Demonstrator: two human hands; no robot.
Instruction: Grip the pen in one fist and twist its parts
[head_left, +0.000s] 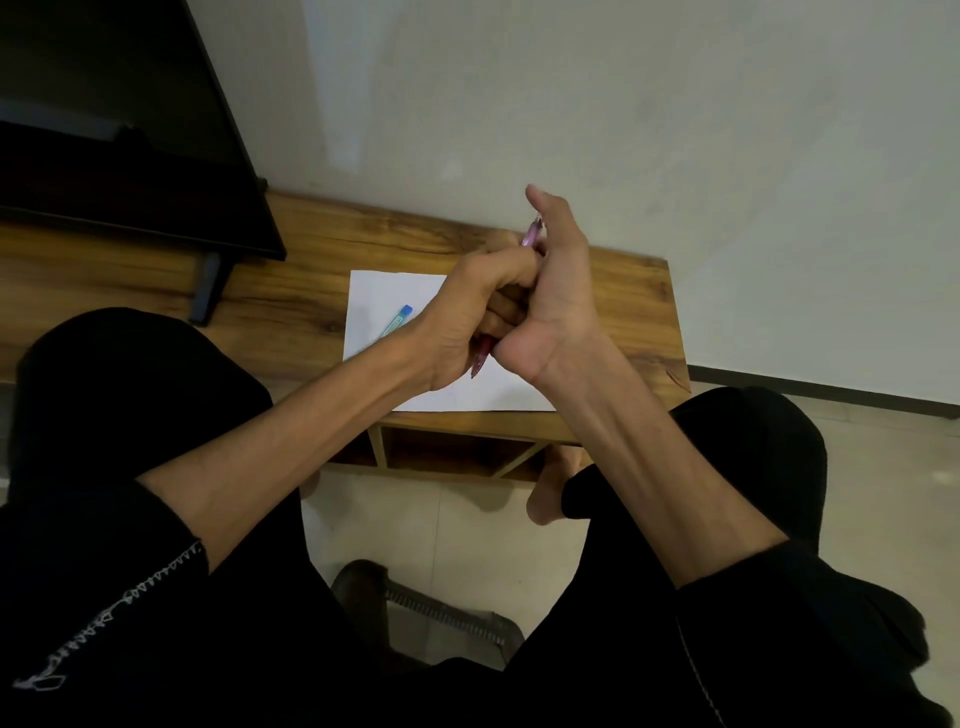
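Head view: both hands meet at frame centre over the desk (623, 312), on a pink pen (533, 235). Left hand (467, 317) has fingers curled around the barrel; right hand (550, 291) pinches the upper part, thumb straight up. The dark red tip pokes out below the hands, above the white paper (395, 296). Pen looks light, rigid, smooth plastic, likely slippery; best gripped mid-barrel. Blue lead-refill-like case (399, 319) lies on the paper, untouched.

We can read no text here: the small blue packet (397, 321) on the white paper (384, 296) carries print, but it is too blurred for us.
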